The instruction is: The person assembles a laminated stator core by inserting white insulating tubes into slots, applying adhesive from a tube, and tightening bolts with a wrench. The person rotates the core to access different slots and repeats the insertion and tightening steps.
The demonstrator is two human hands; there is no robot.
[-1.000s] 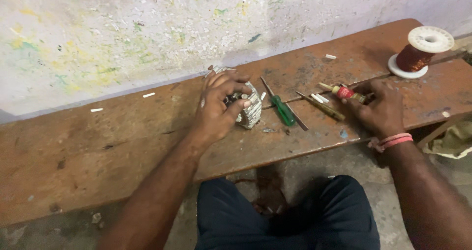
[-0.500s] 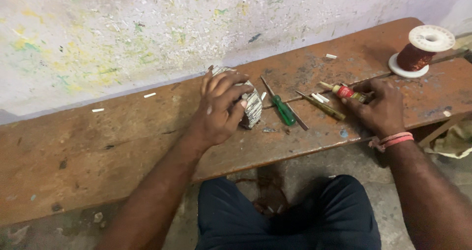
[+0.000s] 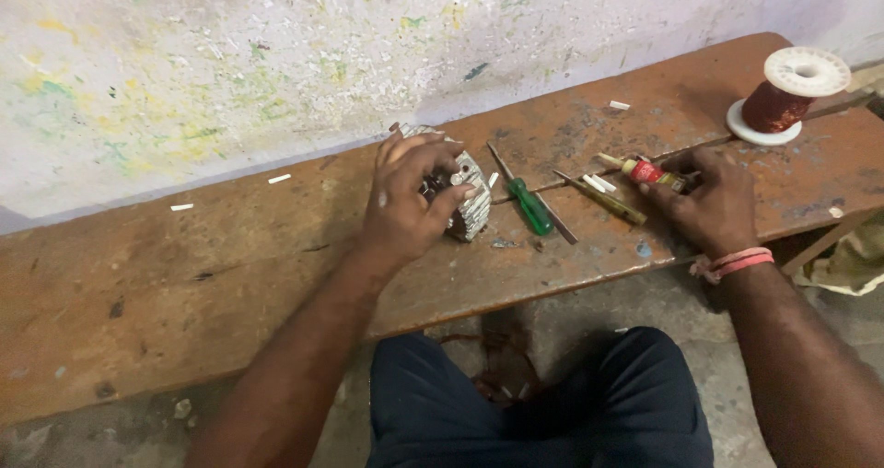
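Observation:
My left hand (image 3: 410,196) grips a grey laminated metal motor core (image 3: 468,201) resting on the brown wooden bench (image 3: 184,284). My right hand (image 3: 704,201) lies on the bench to the right, fingers curled over the end of a small tool with a red and yellow handle (image 3: 640,169); whether it truly grips it is unclear. Between the hands lie a green-handled screwdriver (image 3: 529,205), a thin metal rod (image 3: 557,224) and an olive-coloured tool (image 3: 608,201). A pink band circles my right wrist.
A spool of copper wire (image 3: 787,95) with white flanges stands at the bench's right end. Small white slips (image 3: 279,179) lie along the back by the paint-flecked wall (image 3: 230,63). My dark-trousered legs (image 3: 543,403) are under the bench's front edge.
My left hand has shifted slightly on the motor core, fingers spreading over its top. The right hand stays at the red-handled tool.

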